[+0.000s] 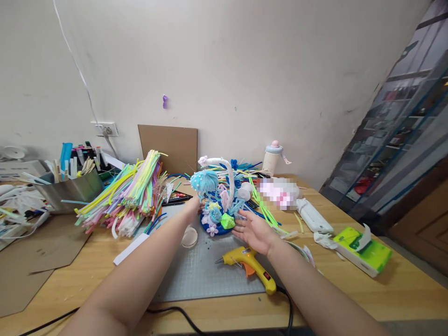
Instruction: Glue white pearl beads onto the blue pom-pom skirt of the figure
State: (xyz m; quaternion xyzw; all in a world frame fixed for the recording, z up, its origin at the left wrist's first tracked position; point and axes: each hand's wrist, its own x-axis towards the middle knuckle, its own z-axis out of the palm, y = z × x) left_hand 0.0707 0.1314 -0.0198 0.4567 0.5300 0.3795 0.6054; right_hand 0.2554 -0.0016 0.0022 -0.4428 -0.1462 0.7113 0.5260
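A pipe-cleaner ornament stands on a grey cutting mat. It has a round dark-blue base, a curved white stem, a fluffy light-blue cap with pearl-like dots, small flowers and a bright green lump. My left hand is at its left side, its fingers mostly hidden by the ornament. My right hand is open at the right side, palm turned up, fingertips close to the base; I cannot tell whether they touch it. In front lies a yellow glue gun, nozzle pointing left.
Bundled pastel pipe cleaners and a metal tool bin are on the left. A white disc lies by the ornament. At right are a bottle, a white device and a green tissue pack. A black cord crosses the front.
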